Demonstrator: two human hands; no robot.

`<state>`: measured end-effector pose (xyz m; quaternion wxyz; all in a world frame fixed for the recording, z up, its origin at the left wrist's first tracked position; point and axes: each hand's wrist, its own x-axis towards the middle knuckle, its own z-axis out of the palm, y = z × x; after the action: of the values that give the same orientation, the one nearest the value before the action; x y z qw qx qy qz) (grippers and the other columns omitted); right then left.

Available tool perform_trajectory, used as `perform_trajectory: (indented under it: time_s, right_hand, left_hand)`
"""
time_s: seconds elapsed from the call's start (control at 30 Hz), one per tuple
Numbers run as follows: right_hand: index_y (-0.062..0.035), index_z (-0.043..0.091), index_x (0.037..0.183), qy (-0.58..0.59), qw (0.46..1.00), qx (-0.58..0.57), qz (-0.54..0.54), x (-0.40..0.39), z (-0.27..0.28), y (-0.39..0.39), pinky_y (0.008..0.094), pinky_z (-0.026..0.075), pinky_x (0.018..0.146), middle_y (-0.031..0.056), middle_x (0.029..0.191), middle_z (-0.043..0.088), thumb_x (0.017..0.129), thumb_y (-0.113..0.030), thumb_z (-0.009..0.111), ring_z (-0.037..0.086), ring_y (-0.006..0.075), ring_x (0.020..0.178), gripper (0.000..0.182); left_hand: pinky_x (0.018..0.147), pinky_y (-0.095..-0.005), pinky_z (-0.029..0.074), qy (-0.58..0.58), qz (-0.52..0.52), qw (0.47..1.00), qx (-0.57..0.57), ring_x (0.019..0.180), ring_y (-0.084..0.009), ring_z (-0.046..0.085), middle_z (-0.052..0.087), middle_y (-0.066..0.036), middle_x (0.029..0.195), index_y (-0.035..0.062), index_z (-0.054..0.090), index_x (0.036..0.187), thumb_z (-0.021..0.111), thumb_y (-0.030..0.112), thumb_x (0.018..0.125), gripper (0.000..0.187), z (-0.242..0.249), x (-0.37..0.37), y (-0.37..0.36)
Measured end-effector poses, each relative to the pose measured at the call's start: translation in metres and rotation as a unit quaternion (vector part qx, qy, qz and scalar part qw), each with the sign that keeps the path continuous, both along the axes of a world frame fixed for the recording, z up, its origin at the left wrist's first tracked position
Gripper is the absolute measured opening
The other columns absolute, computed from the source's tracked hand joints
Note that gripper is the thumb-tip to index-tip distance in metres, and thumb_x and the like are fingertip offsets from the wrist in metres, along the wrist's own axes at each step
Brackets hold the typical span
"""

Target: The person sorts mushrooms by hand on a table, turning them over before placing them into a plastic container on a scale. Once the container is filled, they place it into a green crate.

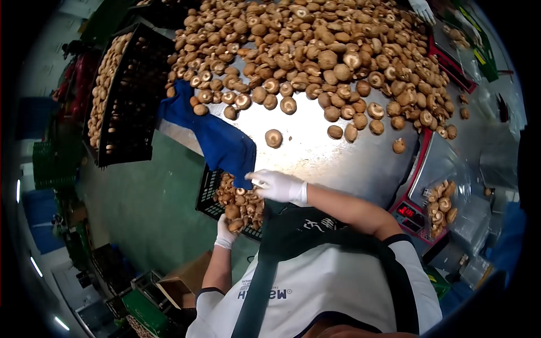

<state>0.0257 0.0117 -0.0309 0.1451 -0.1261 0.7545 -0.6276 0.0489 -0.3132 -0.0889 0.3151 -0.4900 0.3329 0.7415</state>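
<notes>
A large heap of brown mushrooms (315, 50) covers the far part of a shiny metal table (315, 152). A blue cloth (217, 138) hangs over the table's near left edge. Below it stands a black crate (207, 200) partly filled with mushrooms. My left hand (225, 234), in a white glove, is down in that crate with its fingers curled on a mushroom (236, 224). My gloved right hand (277, 186) is at the table's edge above the crate, fingertips against the lower corner of the cloth. Whether it holds anything is hidden.
A taller black crate (121, 90) lined with mushrooms stands at the left. A scale with a red display (407, 211) carries a clear bag of mushrooms (442, 205) at the right. Another person's gloved hand (421, 8) reaches in at top right. A cardboard box (183, 279) sits on the green floor.
</notes>
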Motion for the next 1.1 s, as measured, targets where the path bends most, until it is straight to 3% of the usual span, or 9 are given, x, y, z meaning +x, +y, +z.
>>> perform_trajectory:
  time_s: [0.07,0.17,0.33,0.5,0.77,0.93,1.0,1.03,1.1]
  right_hand:
    - [-0.0085,0.042,0.143,-0.116,0.991,-0.033,-0.057,-0.019,-0.033,0.010,0.0343,0.045,0.097,0.0164,0.133,0.056,0.091,-0.029,0.060,0.057,0.0278,0.115,0.058]
    - [-0.0094,0.038,0.147,-0.149,0.959,-0.137,-0.199,-0.042,-0.038,0.059,0.0302,0.046,0.094,0.0133,0.141,0.050,0.094,-0.024,0.057,0.054,0.0212,0.119,0.058]
    - [-0.0057,0.038,0.147,-0.217,0.792,-0.376,-0.430,-0.030,-0.027,0.165,0.0325,0.038,0.106,0.0103,0.140,0.049,0.099,-0.020,0.049,0.050,0.0193,0.123,0.051]
    - [-0.0005,0.046,0.139,-0.122,0.848,-0.213,-0.470,0.020,-0.017,0.207,0.0338,0.042,0.103,0.0111,0.137,0.051,0.101,-0.021,0.049,0.050,0.0223,0.126,0.044]
    - [0.0005,0.050,0.135,-0.086,0.751,-0.117,-0.644,0.056,0.018,0.249,0.0300,0.047,0.096,0.0140,0.122,0.060,0.101,-0.015,0.046,0.060,0.0198,0.110,0.038]
    - [0.0030,0.061,0.122,-0.006,0.839,0.082,-0.537,-0.024,0.067,0.211,0.0308,0.047,0.095,0.0118,0.120,0.063,0.095,-0.003,0.047,0.061,0.0204,0.108,0.031]
    - [0.0012,0.063,0.118,0.061,0.895,0.075,-0.435,-0.076,0.073,0.179,0.0304,0.046,0.094,0.0126,0.113,0.065,0.092,-0.002,0.049,0.062,0.0208,0.104,0.030]
    - [-0.0016,0.064,0.119,0.127,0.913,0.084,-0.378,-0.107,0.068,0.165,0.0293,0.047,0.092,0.0117,0.110,0.065,0.091,-0.003,0.051,0.062,0.0217,0.102,0.030]
    - [-0.0095,0.063,0.121,0.082,0.949,0.084,-0.294,-0.165,0.061,0.130,0.0322,0.049,0.086,0.0120,0.109,0.065,0.091,-0.010,0.055,0.063,0.0222,0.102,0.031]
  left_hand:
    - [0.092,-0.0402,0.049,0.077,-0.161,0.937,-0.302,0.102,-0.0295,0.059,0.062,-0.016,0.114,0.0022,0.058,0.119,0.051,0.019,0.093,0.032,-0.104,0.002,-0.081]
    - [0.101,-0.0346,0.041,0.404,-0.239,0.687,-0.555,0.111,-0.0271,0.055,0.058,-0.016,0.119,-0.0025,0.057,0.121,0.057,0.011,0.093,0.031,-0.032,-0.047,-0.014]
    - [0.102,-0.0385,0.040,0.623,-0.305,0.488,-0.531,0.115,-0.0305,0.053,0.058,-0.015,0.121,0.0036,0.059,0.121,0.062,0.008,0.088,0.034,0.081,-0.169,0.147]
    - [0.093,-0.0459,0.043,0.588,-0.441,0.267,-0.623,0.113,-0.0341,0.051,0.056,-0.015,0.118,0.0086,0.055,0.123,0.074,0.026,0.074,0.055,0.041,-0.260,0.249]
    - [0.088,-0.0447,0.045,0.586,-0.506,0.390,-0.499,0.099,-0.0376,0.054,0.059,-0.020,0.102,0.0026,0.056,0.107,0.068,0.026,0.075,0.041,0.036,-0.228,0.284]
    - [0.088,-0.0402,0.047,0.595,-0.365,0.539,-0.472,0.096,-0.0342,0.058,0.060,-0.017,0.100,0.0060,0.060,0.108,0.066,0.019,0.079,0.032,0.082,-0.228,0.257]
    - [0.089,-0.0384,0.047,0.644,-0.230,0.505,-0.527,0.096,-0.0326,0.059,0.059,-0.016,0.103,0.0049,0.061,0.110,0.062,0.014,0.082,0.029,0.065,-0.264,0.232]
    - [0.091,-0.0391,0.046,0.582,-0.198,0.610,-0.500,0.098,-0.0332,0.058,0.059,-0.017,0.105,0.0045,0.060,0.115,0.058,0.011,0.085,0.031,0.081,-0.270,0.236]
    - [0.094,-0.0418,0.046,0.603,-0.275,0.506,-0.552,0.106,-0.0349,0.057,0.057,-0.019,0.113,0.0055,0.059,0.119,0.058,0.017,0.086,0.035,0.046,-0.301,0.219]
